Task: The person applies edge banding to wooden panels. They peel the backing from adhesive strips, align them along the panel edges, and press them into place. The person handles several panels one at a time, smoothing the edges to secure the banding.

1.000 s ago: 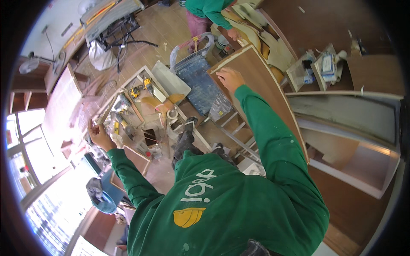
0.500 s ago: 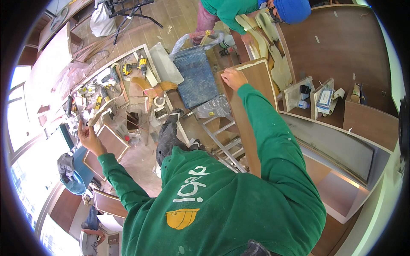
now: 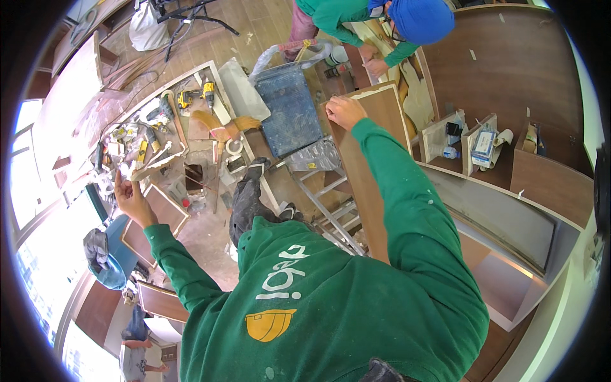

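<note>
Where the green sweatshirt [image 3: 363, 305] fills the lower part of the view, its 2 sleeves spread apart toward 2 bare hands. The left hand [image 3: 135, 204] is raised with its fingers partly extended; a pale strip [image 3: 159, 165] shows just past the fingertips, and whether that grip has hold of it I cannot tell. The right hand [image 3: 347, 114] lies at the upper left corner of a long brown panel [image 3: 366, 149], which slopes down beneath the right sleeve; its fingers are curled in, the grip mostly folded, though I cannot tell if it clasps the pale edge or only touches it. Between the legs and the panel lies a metal ladder [image 3: 335, 221], and a brown board [image 3: 151, 224] with pale edges is below the left hand. Farther out, a roll of tape [image 3: 234, 146] sits beside a broom [image 3: 216, 129] with tan bristles, near 2 yellow-and-black drills [image 3: 208, 94]. To their right is a scuffed blue cart [image 3: 287, 114]. Beyond the panel, a brown cabinet [image 3: 554, 175] holds a blue-and-white box [image 3: 484, 146] among its dividers. Farthest off, a co-worker [image 3: 337, 19] in a blue head covering bends with both hands over a mottled sheet [image 3: 407, 86], and a white bag [image 3: 149, 28] stands on the floor.
</note>
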`<action>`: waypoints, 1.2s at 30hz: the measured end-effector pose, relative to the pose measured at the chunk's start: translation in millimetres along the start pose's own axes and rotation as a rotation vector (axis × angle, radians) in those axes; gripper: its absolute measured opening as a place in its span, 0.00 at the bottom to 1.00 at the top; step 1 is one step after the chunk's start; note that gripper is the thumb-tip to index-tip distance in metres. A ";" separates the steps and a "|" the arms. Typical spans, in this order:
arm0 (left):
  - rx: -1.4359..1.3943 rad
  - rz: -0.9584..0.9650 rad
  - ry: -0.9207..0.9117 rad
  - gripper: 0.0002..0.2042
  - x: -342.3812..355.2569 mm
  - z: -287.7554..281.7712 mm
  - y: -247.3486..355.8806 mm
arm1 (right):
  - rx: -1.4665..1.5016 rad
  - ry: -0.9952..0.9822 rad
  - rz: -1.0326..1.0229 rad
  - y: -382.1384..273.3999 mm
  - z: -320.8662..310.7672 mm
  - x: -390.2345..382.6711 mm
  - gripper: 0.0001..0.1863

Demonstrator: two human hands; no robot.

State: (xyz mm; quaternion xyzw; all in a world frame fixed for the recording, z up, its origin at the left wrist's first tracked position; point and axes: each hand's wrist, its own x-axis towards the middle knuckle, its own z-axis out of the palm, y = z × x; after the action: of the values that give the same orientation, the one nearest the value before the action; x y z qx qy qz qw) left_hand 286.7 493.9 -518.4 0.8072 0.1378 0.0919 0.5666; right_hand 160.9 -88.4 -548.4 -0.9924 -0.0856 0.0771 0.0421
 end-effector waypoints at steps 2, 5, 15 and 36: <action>0.007 0.000 -0.002 0.26 -2.0 0.3 0.8 | 0.013 0.054 0.005 -1.0 2.2 -2.1 0.05; 0.008 0.005 -0.009 0.26 -2.4 -2.2 -2.5 | 0.058 0.150 0.064 -6.9 6.0 -3.9 0.05; 0.083 0.047 -0.026 0.26 -7.6 -1.6 7.6 | 0.166 0.181 0.071 3.6 14.3 -11.7 0.05; 0.079 0.042 -0.055 0.26 -12.3 5.1 -4.6 | 0.035 0.134 0.105 -10.9 13.0 -9.1 0.04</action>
State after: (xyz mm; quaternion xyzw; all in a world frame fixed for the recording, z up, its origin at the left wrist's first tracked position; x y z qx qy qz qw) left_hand 276.1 486.8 -524.3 0.8337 0.1089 0.0760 0.5360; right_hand 148.2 -78.3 -558.8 -0.9976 -0.0291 0.0140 0.0608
